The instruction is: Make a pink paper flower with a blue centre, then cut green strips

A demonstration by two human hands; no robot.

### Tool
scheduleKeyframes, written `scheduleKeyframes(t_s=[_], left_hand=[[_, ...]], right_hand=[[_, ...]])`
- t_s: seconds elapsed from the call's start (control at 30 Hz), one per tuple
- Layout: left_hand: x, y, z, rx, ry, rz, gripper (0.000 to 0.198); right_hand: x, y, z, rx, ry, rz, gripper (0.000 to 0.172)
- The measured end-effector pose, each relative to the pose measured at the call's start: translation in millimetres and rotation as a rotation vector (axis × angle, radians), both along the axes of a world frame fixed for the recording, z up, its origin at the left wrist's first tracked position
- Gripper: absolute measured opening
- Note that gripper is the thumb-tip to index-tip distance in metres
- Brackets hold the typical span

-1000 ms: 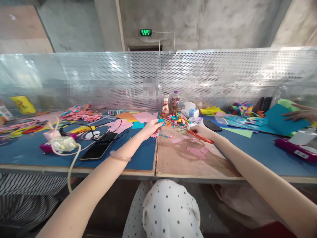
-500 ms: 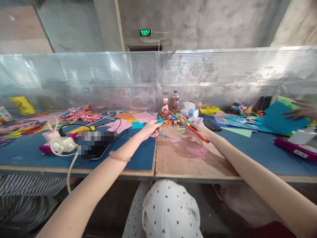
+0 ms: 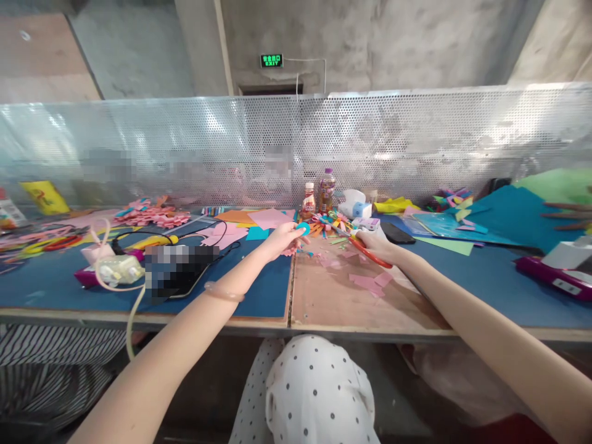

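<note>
My left hand [image 3: 281,241] pinches a small round piece of blue paper [image 3: 303,229] between thumb and fingers, above the seam of the table. To its right, my right hand [image 3: 377,242] grips orange-handled scissors [image 3: 370,253], whose blades point left toward the blue piece and stay apart from it. Behind both hands lies a heap of multicoloured paper strips [image 3: 326,223]. Pink paper scraps [image 3: 370,282] are scattered on the bare wood below the scissors.
Two bottles [image 3: 326,191] and a tissue pack [image 3: 354,205] stand at the back before a perforated metal screen [image 3: 185,142]. A phone [image 3: 396,233] lies right of my hand. At left are a cabled power strip [image 3: 115,271] and pink paper pieces [image 3: 150,213]. Another person's hand [image 3: 567,216] holds blue sheets.
The scissors have tipped and drawn back a little from the blue piece. My left hand has barely moved. At right, the other person's hand and blue sheets have shifted.
</note>
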State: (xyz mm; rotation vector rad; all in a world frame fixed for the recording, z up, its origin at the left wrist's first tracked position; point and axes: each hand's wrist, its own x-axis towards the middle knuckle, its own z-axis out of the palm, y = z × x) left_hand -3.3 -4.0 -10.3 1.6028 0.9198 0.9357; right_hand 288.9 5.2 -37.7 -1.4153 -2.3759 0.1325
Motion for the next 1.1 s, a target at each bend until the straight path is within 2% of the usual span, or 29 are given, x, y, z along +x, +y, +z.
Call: scheduleKeyframes(t_s=[0.23,0.37,0.53,0.7,0.87,1.1], left_hand=[[2.3,1.0,-0.6,0.009,0.004,0.037,0.005],[3.1,3.9,-2.6,-0.012,-0.036,0.032,0.008],[3.0,4.3,-2.6,-0.033,-0.047,0.058,0.012],[1.7,5.6,-4.7,-0.018,-0.055,0.024,0.015],[1.5,3.3,-2.9,-0.031,-0.085,0.012,0.011],[1.6,-2.3,3.6,-0.068,-0.137,0.004,0.011]], right_hand=[[-10.5,-12.6,12.7,-0.168,0.074,0.107,0.018],[-14.1,-23.9,17.9,-0.347,0.182,0.047,0.025],[-11.3,-22.6,14.7,-0.49,0.304,-0.012,0.033],[-9.7,-19.1,12.0,-0.507,0.353,0.007,0.032],[-11.3,-19.8,12.5,-0.494,0.348,0.041,0.025],[-14.2,-25.5,18.2,-0.378,0.255,0.1,0.015]])
